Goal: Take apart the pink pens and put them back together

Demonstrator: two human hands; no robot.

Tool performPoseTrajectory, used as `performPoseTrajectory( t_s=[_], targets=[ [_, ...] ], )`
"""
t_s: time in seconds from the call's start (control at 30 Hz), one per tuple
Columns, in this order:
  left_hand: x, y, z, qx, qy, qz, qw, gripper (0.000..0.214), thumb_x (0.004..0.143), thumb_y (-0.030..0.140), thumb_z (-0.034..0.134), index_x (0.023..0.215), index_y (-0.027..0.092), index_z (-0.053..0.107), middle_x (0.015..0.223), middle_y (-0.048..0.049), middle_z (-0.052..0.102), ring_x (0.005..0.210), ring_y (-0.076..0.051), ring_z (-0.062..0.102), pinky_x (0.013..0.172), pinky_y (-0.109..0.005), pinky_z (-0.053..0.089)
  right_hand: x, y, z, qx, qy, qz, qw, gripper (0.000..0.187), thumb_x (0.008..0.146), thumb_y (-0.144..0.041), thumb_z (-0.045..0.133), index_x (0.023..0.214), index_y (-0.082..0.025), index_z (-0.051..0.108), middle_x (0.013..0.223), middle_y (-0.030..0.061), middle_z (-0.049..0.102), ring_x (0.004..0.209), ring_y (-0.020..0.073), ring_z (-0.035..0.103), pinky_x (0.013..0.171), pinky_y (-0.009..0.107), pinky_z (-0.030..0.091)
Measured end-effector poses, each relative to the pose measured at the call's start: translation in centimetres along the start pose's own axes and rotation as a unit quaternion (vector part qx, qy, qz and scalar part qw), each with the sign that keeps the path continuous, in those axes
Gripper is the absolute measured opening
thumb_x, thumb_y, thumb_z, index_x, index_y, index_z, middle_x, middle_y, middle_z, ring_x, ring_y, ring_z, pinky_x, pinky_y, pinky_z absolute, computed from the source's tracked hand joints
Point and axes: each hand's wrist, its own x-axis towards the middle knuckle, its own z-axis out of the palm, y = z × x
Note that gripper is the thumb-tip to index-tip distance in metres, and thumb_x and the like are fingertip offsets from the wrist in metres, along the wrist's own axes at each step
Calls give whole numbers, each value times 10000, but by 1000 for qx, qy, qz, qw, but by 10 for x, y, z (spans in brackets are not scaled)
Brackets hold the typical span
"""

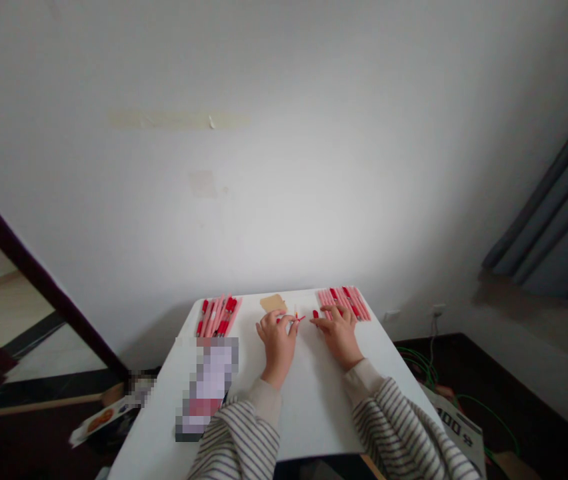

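My left hand (279, 343) is closed in a pinch over the table, with a thin red pen part (301, 319) at its fingertips. My right hand (340, 333) has its thumb and forefinger around a short red pen piece (315, 314), just across a small gap. Its other fingers reach over the near side of a row of pink and red pens (361, 303). Further left lies a loose bunch of pink and red pens (219, 317). A tan scrap (273, 303) lies behind my left fingers. Fine detail of the pieces is too small to make out.
The white table (314, 420) stands against a pale wall (284, 167). A pixelated flat object (210, 387) lies near my left forearm. Right of the table are green cables (417, 360) and a printed box or bag (459, 427) on the floor. A grey curtain (559, 207) hangs at right.
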Motion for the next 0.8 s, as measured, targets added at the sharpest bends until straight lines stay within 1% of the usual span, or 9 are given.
performPoseTrajectory(
  t_s=[0.1, 0.33, 0.47, 0.6, 0.67, 0.8],
  targets=[
    [0, 1, -1, 2, -4, -6, 1000, 109, 788, 307, 621, 842, 279, 711, 1063, -47, 593, 1097, -232, 465, 991, -457, 294, 0, -1, -1, 3, -14, -19, 1000, 246, 802, -200, 652, 876, -418, 740, 1188, 24, 585, 1171, 299, 368, 970, 538, 258],
    [1, 3, -3, -1, -2, -8, 1000, 105, 784, 287, 624, 842, 281, 711, 1053, -49, 599, 1092, -233, 476, 993, -461, 302, 1, -5, -4, 9, -31, -43, 999, 243, 793, -184, 662, 844, -408, 743, 1215, 17, 572, 1173, 300, 376, 987, 547, 250],
    [1, 2, -4, 1, 6, -12, 1000, 104, 787, 281, 621, 841, 281, 710, 1048, -46, 603, 1095, -232, 483, 994, -465, 314, 3, -5, -4, 13, -19, -39, 999, 183, 817, -223, 648, 844, -378, 741, 1223, 29, 559, 1162, 289, 393, 991, 529, 277],
    [2, 2, -5, 0, 2, -16, 1000, 103, 790, 283, 617, 836, 274, 709, 1058, -48, 604, 1094, -235, 487, 992, -466, 316, 4, -5, -4, 39, 7, -36, 999, 150, 855, -265, 606, 909, -345, 720, 1211, 34, 567, 1142, 265, 419, 984, 484, 319],
    [2, 1, -5, -2, 3, -15, 1000, 110, 794, 283, 611, 845, 273, 708, 1058, -49, 604, 1089, -234, 489, 991, -464, 316, 5, -6, -5, 62, 12, -42, 997, 167, 886, -267, 559, 960, -321, 698, 1172, 35, 596, 1114, 245, 442, 985, 458, 328],
    [2, -2, -4, 0, 13, -3, 1000, 123, 799, 284, 601, 868, 273, 702, 1055, -49, 606, 1074, -229, 495, 976, -444, 327, 6, -9, -9, 80, 9, -41, 996, 190, 924, -283, 500, 1019, -278, 665, 991, 37, 654, 1037, 225, 474, 985, 427, 319]
  ],
)
